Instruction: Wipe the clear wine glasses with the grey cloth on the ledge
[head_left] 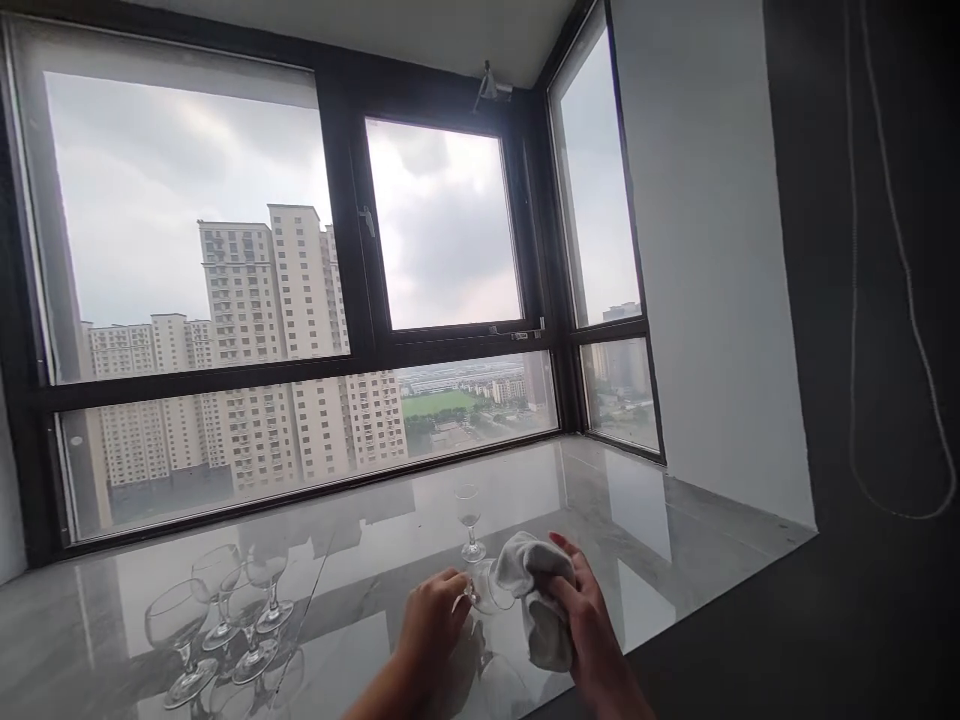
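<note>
Left hand (436, 612) pinching a wine glass (490, 592), apparently by its stem, right hand (588, 610) clutching a pale cloth (531, 566), another glass (470, 519) upright on the windowsill (705, 530)

The person's left hand (436, 612) pinches a small stemmed glass (491, 590) by its stem, the bowl tipped over toward the right hand (589, 612), which holds a crumpled pale grey cloth (534, 570) right by the bowl. Just beyond them another glass (470, 518) stands upright on the glossy grey windowsill (375, 560). Over to the left, four more stemmed glasses (178, 630) stand upright in a close cluster, their reflections showing in the polished surface. Dark window frames (361, 230) rise behind, and through the panes I see tall, pale apartment blocks (300, 300), a green field (439, 402) and a cloudy sky (450, 220).
</note>
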